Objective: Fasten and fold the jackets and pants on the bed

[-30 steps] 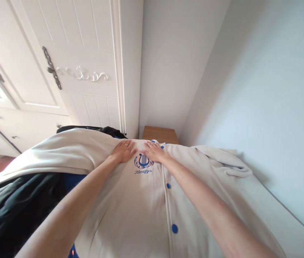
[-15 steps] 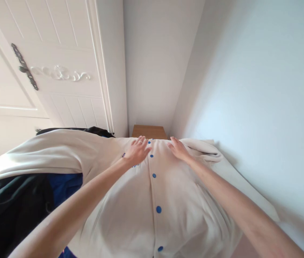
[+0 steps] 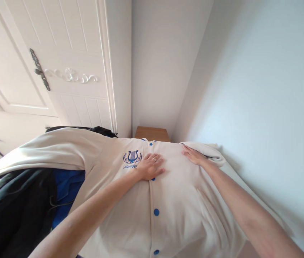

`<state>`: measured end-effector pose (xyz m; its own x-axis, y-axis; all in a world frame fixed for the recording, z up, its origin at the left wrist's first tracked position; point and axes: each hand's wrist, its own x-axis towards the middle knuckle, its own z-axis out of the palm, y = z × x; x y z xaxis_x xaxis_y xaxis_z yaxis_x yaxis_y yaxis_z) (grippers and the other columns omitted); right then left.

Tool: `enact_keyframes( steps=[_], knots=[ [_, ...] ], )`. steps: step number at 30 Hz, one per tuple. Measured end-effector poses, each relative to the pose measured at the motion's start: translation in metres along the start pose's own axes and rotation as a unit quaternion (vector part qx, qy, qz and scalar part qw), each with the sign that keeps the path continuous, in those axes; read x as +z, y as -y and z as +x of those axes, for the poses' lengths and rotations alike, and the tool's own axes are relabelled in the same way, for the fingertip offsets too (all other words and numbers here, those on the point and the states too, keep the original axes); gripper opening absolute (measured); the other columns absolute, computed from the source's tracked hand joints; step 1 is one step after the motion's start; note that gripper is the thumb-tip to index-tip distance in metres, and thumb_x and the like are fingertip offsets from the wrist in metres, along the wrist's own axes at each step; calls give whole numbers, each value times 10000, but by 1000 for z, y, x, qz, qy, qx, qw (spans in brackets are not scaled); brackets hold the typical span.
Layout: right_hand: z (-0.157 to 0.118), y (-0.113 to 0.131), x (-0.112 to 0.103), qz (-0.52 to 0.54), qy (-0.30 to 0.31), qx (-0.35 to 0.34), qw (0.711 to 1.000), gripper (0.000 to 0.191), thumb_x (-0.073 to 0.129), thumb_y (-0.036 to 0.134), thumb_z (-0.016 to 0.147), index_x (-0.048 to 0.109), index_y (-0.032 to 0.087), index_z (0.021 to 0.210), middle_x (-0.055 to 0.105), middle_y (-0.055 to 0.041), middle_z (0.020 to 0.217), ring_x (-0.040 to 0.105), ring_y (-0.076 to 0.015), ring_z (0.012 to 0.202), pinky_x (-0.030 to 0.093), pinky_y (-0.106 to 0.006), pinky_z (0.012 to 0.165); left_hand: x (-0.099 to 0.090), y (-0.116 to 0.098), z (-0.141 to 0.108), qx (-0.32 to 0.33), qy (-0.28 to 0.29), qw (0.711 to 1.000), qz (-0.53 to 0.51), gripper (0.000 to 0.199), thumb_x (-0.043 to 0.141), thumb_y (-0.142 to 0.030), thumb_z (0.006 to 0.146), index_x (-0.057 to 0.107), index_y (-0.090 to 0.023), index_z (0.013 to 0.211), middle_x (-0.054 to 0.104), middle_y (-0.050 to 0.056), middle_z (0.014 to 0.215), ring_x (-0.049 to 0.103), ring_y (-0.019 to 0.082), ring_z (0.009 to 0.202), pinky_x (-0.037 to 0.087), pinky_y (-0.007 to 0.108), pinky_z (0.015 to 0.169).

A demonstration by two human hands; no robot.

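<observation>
- Here's the cream jacket (image 3: 179, 193), spread front-up across the middle of the view, its line of blue buttons (image 3: 156, 212) running down the centre.
- The left hand (image 3: 150, 167) is palm-down right on that button line, fingers extended, a ring on one of them; it presses the cloth and grasps nothing. The blue lyre emblem (image 3: 132, 157) sits just beside it, its lettering partly covered by the hand.
- Over to the right hand (image 3: 194, 155): nearly flat, fingers stretched across the upper chest, next to the folded sleeve (image 3: 214, 156). Whether its fingertips catch the edge of that fold is hard to tell from here.
- On the other side, the second sleeve (image 3: 55, 147) stretches out wide, lying over black clothing (image 3: 12, 200) and blue cloth (image 3: 66, 186).
- Now the containers! The white wardrobe (image 3: 76, 46) stands behind with its panelled doors shut, a dark handle (image 3: 39, 70) on one, scrollwork alongside; its contents are hidden.
- Lower down, a drawer front (image 3: 23, 125) with small knobs sits closed too, its inside out of sight.
- Beyond the collar, a brown wooden top (image 3: 152, 133) fills the corner by the wall (image 3: 270, 71).
</observation>
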<state>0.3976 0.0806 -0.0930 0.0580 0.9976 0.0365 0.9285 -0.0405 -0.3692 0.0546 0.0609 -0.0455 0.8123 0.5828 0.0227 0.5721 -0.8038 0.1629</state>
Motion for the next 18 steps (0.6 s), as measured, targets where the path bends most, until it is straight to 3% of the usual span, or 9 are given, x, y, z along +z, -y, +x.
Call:
enact_keyframes(
  steps=[4, 7, 9, 13, 16, 18],
  knots=[
    [1, 13, -6, -24, 40, 10, 999, 646, 382, 543, 983, 434, 157, 1499, 388, -139, 1566, 423, -352, 1406, 291, -526, 1167, 2, -1, 0, -2, -6, 1000, -11, 637, 269, -602, 1002, 436, -219, 1483, 386, 134, 1574, 311, 290, 1473, 189, 508, 1202],
    [-12, 44, -4, -33, 28, -20, 999, 588, 396, 487, 985, 466, 167, 1473, 391, -134, 1568, 358, -332, 1449, 256, -518, 1193, 3, -2, -2, -1, -46, 999, -20, 552, 356, -539, 1006, 521, -204, 1412, 473, 122, 1519, 379, 271, 1437, 243, 481, 1200],
    [-36, 73, 0, -33, 8, -86, 996, 562, 390, 467, 995, 461, 183, 1474, 402, -116, 1565, 310, -284, 1478, 227, -481, 1217, 3, -2, -4, -16, -86, 996, -21, 430, 406, -418, 1011, 606, -177, 1305, 556, 121, 1442, 455, 246, 1381, 317, 424, 1175],
    [-106, 132, 12, -27, 1, -269, 963, 563, 360, 504, 1020, 427, 211, 1496, 453, -122, 1531, 376, -263, 1444, 263, -510, 1202, 1, -2, -7, -65, -128, 989, -21, 314, 400, -184, 975, 691, -155, 1088, 658, 134, 1272, 574, 240, 1239, 451, 382, 1058],
    [-141, 159, 13, -51, 24, -294, 954, 546, 329, 475, 1038, 455, 178, 1478, 493, -156, 1493, 414, -280, 1417, 316, -524, 1171, -8, -7, -12, -85, -139, 986, -27, 283, 424, -152, 951, 693, -152, 1038, 685, 140, 1199, 625, 250, 1154, 485, 389, 1009],
    [-149, 166, 10, -61, 35, -281, 957, 544, 333, 462, 1041, 471, 149, 1464, 498, -179, 1481, 431, -294, 1405, 361, -518, 1142, -14, -17, -23, -89, -144, 985, -29, 274, 438, -195, 963, 679, -145, 1084, 648, 156, 1277, 593, 265, 1219, 465, 404, 1041]
  ],
)
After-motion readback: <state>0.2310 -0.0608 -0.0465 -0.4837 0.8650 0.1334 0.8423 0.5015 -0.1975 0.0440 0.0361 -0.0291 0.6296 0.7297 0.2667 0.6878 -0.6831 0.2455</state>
